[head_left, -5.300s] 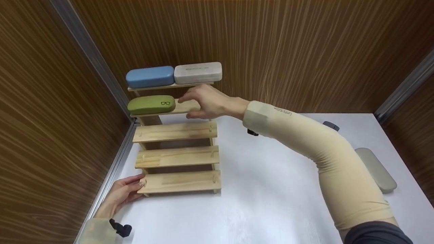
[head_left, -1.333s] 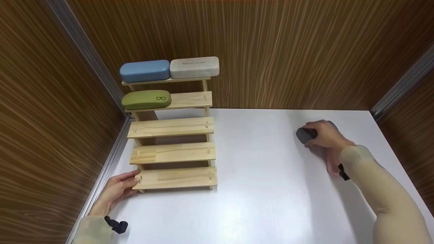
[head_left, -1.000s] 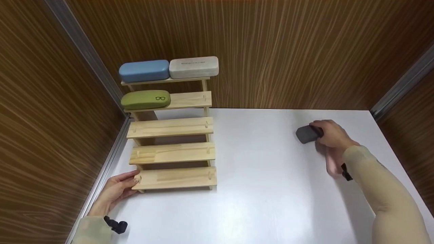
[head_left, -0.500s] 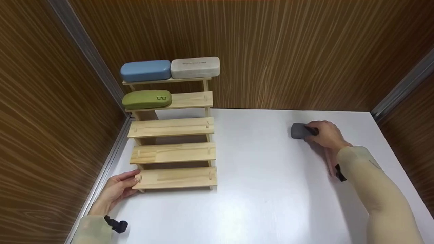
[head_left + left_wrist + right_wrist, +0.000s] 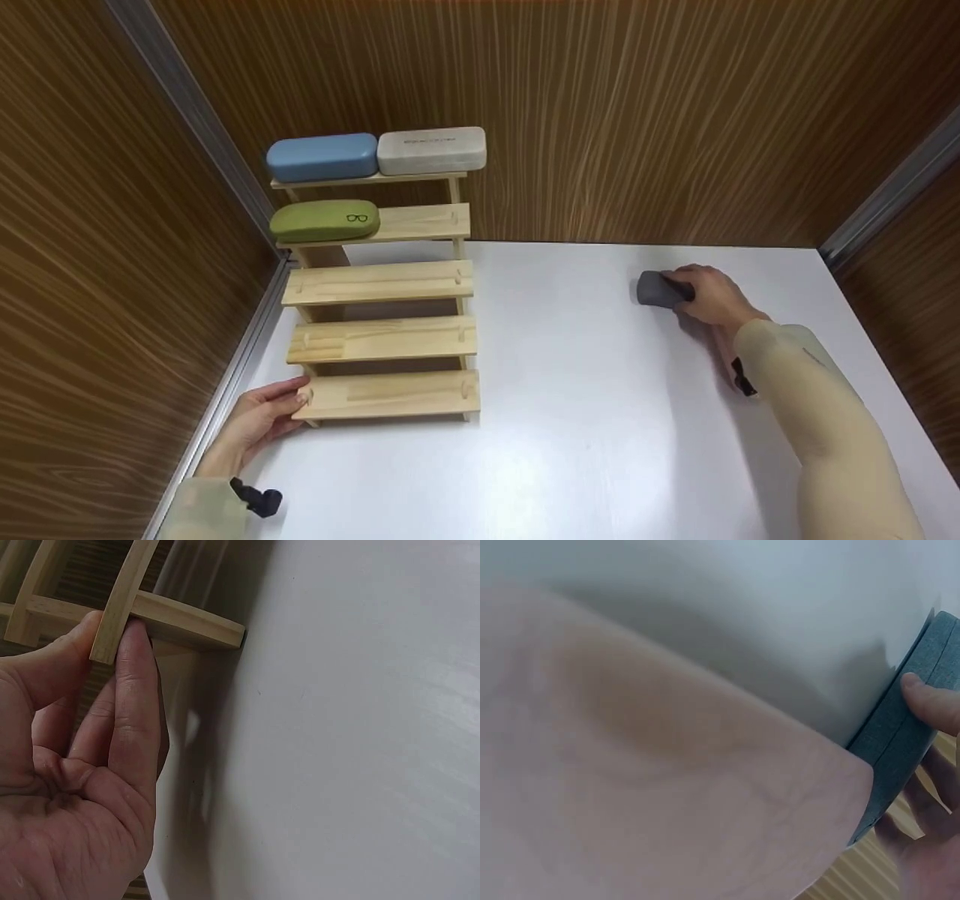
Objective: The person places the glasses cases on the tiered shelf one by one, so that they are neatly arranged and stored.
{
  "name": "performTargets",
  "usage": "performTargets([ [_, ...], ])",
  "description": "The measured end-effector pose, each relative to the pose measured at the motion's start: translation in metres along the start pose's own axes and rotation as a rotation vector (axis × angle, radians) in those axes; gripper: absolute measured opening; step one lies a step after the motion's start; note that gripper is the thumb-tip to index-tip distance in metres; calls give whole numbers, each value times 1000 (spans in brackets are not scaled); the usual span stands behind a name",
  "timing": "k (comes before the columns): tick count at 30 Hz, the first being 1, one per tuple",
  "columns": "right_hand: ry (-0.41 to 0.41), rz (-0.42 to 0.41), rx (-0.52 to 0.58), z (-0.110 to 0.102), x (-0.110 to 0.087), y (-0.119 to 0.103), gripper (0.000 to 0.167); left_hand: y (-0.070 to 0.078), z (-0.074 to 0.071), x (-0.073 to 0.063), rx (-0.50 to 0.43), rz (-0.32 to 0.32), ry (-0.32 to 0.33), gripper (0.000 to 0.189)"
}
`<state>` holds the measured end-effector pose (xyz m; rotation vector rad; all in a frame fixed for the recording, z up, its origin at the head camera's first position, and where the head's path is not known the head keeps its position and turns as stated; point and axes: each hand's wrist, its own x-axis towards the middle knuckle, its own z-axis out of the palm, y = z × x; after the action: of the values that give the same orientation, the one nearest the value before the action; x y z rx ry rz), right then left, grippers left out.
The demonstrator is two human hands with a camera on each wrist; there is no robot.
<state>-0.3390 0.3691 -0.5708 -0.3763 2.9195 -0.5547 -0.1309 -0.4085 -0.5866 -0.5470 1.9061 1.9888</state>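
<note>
My left hand (image 5: pixel 251 427) pinches the left end of the lowest board of a stepped wooden rack (image 5: pixel 390 395); in the left wrist view, thumb and fingers (image 5: pixel 135 712) close on the board's end. At the right of the table, my right hand (image 5: pixel 712 296) grips a dark grey glasses case (image 5: pixel 657 289) between thumb and fingers. Its fabric-like side and seam show as blue-grey in the right wrist view, where the thumb (image 5: pixel 930 701) lies across it. A pale pink, rounded thing (image 5: pixel 667 765) fills the foreground there; from the head, a strip shows beneath my right wrist.
On the rack's top board stand a blue glasses case (image 5: pixel 322 157) and a white one (image 5: pixel 432 150) side by side. A green glasses case (image 5: pixel 324 220) sits at the left of the board below. Wood-patterned walls (image 5: pixel 600 120) enclose the white table (image 5: pixel 570 420).
My right hand was at the rack's second board; it now grips the dark grey case at the right and has shifted it slightly left. The left hand keeps its pinch.
</note>
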Motion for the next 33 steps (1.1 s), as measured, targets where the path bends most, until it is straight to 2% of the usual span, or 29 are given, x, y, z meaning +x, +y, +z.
performTargets([
  [6,60,-56,-18,-4,4,-1,64,2,0,4,-5,10,-11,33],
  [12,123,-85,-1,-5,4,-8,63,2,-1,4,22,-8,16,32],
  [19,131,-120,29,0,0,-19,59,-5,-3,1,24,-15,3,35],
  [26,127,-122,48,-8,3,-38,55,-5,-3,2,15,4,-14,31],
  [33,187,-222,34,-17,2,-55,52,-2,-3,3,28,11,-10,30],
])
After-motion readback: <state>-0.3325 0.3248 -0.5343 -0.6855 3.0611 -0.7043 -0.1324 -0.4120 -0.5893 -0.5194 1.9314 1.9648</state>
